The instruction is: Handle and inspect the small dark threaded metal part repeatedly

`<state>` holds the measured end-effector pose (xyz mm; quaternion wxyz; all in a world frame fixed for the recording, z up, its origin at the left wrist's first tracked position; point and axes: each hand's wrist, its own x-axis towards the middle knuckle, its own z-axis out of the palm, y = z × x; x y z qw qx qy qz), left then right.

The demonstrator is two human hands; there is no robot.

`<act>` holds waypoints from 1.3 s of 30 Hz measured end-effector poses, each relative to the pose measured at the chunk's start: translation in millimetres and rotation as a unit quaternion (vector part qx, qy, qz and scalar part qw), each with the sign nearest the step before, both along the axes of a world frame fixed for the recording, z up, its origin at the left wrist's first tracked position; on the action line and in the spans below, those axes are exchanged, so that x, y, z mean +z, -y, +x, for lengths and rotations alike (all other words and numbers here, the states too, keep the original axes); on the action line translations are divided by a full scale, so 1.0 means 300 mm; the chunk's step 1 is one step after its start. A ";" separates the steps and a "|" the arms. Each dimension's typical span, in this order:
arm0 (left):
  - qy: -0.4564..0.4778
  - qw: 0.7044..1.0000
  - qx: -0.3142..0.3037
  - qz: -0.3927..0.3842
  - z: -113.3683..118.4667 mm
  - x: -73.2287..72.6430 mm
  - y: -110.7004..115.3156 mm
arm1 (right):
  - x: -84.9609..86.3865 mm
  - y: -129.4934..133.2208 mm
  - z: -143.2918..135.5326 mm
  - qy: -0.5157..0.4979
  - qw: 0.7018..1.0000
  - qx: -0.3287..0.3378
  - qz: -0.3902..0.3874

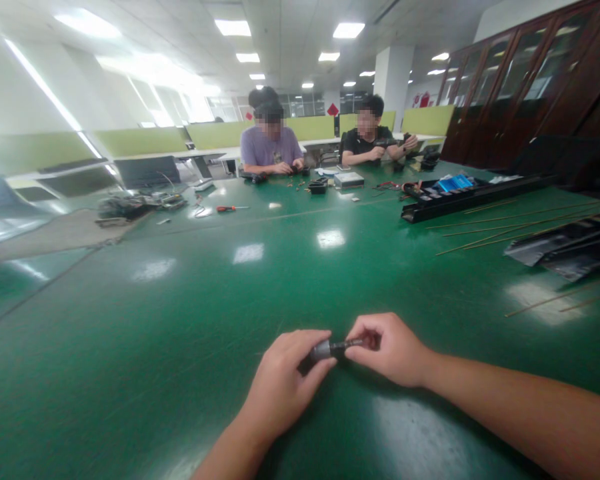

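Near the front middle of the green table [205, 300], my left hand [287, 373] is closed round a dark cylindrical piece [322, 351] with a grey band. A thin dark rod [345, 345] extends from that piece toward the right. My right hand [393, 350] pinches the rod's right end between thumb and fingers. The two hands are close together but apart, with the rod between them. My left palm hides the rear of the cylindrical piece.
An orange-handled screwdriver [226, 209] lies further back. Two people sit across the table, handling dark parts. Black channels [430, 205] and thin rods [510, 230] lie at right; bagged items [125, 205] are at left.
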<state>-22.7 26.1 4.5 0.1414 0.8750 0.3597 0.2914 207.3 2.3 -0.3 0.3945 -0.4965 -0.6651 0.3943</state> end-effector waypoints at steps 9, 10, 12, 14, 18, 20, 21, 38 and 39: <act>0.018 1.000 -0.007 0.002 -0.002 0.002 -0.003 | -0.011 -0.002 0.004 0.001 1.000 -0.002 0.001; 0.018 1.000 -0.009 0.002 -0.002 0.002 -0.004 | -0.011 -0.002 0.004 0.001 1.000 -0.002 0.000; 0.019 1.000 -0.010 0.002 -0.004 0.001 -0.005 | -0.010 -0.003 0.004 0.000 1.000 -0.001 0.001; 0.019 1.000 -0.009 0.001 -0.007 0.001 -0.006 | -0.009 -0.003 0.003 0.001 1.000 -0.002 0.002; 0.016 1.000 -0.009 -0.001 -0.009 0.002 -0.007 | -0.003 -0.003 0.001 0.002 1.000 -0.007 0.000; 0.015 1.000 -0.007 0.002 -0.010 0.002 -0.007 | 0.000 -0.002 0.001 0.001 1.000 -0.012 0.003; 0.015 1.000 -0.006 0.003 -0.011 0.002 -0.008 | 0.001 -0.001 0.000 0.001 1.000 -0.014 0.004; 0.015 1.000 0.000 0.009 -0.022 0.009 -0.013 | -0.003 -0.002 0.002 -0.003 1.000 -0.022 0.014; 0.014 1.000 0.000 0.008 -0.023 0.009 -0.013 | -0.004 -0.001 0.002 -0.004 1.000 -0.022 0.012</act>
